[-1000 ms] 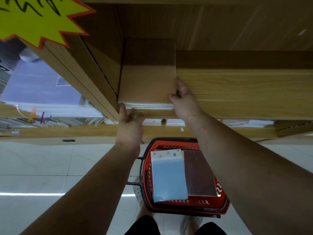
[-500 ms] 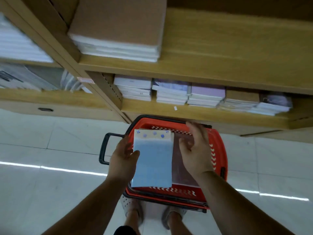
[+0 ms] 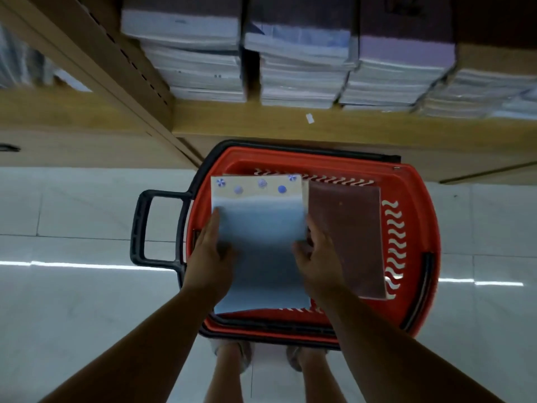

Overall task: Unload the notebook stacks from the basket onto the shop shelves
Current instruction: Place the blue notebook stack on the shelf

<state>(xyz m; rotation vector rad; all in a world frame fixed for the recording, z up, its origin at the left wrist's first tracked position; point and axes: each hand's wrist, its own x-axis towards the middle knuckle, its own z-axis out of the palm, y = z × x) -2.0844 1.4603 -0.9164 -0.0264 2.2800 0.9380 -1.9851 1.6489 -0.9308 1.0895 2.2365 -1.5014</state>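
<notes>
Blue stack (image 3: 261, 248): in the basket (image 3: 418, 312), left of the brown stack (image 3: 348, 237).
Hands: left (image 3: 210, 257) and right (image 3: 318, 258) now clasp its sides; a second ago both were at the shelf.
Meaning: next unload starting.
Shelf (image 3: 261, 120): already full.

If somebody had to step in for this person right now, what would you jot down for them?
Left hand: gripping the left edge of the blue notebook stack.
Right hand: gripping that stack's right edge.
The blue stack sits in the red basket on the floor, not visibly lifted yet. A brown notebook stack lies beside it on the right, untouched.
The lower shelf just above the basket already holds a row of stacks across its width.
Left to do: lift the blue stack out and shelve it, then the brown one.
</notes>
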